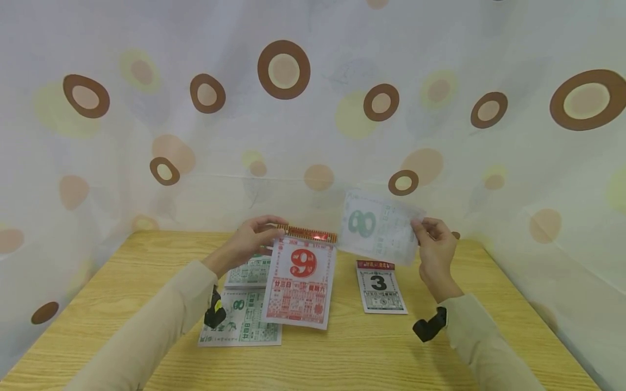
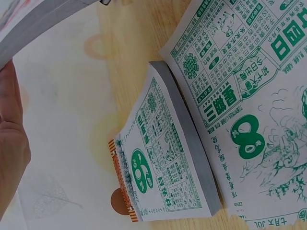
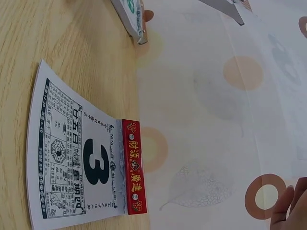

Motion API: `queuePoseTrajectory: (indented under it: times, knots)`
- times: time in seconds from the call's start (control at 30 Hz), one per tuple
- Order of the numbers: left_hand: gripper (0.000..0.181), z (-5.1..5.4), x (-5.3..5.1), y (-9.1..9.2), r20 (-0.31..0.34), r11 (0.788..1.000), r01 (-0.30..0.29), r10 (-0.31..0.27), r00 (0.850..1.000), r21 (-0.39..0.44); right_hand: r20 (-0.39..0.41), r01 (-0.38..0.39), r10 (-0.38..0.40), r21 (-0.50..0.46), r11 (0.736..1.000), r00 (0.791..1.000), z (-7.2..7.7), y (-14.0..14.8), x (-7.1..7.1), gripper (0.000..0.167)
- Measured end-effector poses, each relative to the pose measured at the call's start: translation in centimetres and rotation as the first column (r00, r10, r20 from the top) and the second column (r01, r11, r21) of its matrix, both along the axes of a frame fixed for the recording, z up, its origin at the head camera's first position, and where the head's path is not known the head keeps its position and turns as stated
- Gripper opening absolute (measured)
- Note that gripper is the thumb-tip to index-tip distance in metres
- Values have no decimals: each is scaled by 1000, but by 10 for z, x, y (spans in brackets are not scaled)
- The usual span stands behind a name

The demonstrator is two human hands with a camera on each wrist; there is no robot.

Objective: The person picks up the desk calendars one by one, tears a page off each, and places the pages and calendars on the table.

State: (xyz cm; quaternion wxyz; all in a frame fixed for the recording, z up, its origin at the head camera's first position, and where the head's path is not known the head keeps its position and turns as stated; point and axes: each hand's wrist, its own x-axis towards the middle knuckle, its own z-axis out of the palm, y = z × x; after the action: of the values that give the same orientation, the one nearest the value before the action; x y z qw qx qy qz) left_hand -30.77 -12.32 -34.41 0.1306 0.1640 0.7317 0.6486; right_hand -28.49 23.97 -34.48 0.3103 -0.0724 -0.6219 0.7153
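Note:
My left hand (image 1: 244, 244) grips a tear-off calendar (image 1: 299, 288) by the left end of its red-and-gold header, holding it up off the table. Its front page shows a large red 9. My right hand (image 1: 435, 255) pinches a thin paper sheet (image 1: 381, 228) by its right edge, in the air to the right of the calendar. A green 8 shows through that sheet in reverse. In the left wrist view, the left hand (image 2: 12, 129) supports the thick pad (image 2: 43, 21) at upper left. At the right wrist view's edge, only fingers of the right hand (image 3: 290, 206) appear.
A loose sheet with a green 8 (image 1: 239, 326) lies on the wooden table (image 1: 342, 358). Behind it lies another thick green-printed calendar (image 2: 165, 167), partly hidden in the head view. A smaller calendar with a black 3 (image 1: 381, 288) lies to the right. A patterned curtain (image 1: 323, 136) surrounds the table.

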Motion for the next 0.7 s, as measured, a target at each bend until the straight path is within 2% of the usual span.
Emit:
queuePoseTrajectory:
  times: [0.27, 0.5, 0.7]
  knots:
    - [37, -1, -1, -1, 28, 1000, 0, 0, 1000, 6, 24, 23, -24, 21, 1000, 999, 0, 0, -1, 11]
    - [37, -2, 1, -7, 18, 1000, -14, 14, 1000, -10, 23, 76, -76, -36, 996, 997, -4, 12, -3, 8]
    - [36, -1, 0, -10, 13, 999, -41, 42, 999, -22, 10, 78, -77, -68, 995, 997, -5, 17, -2, 9]
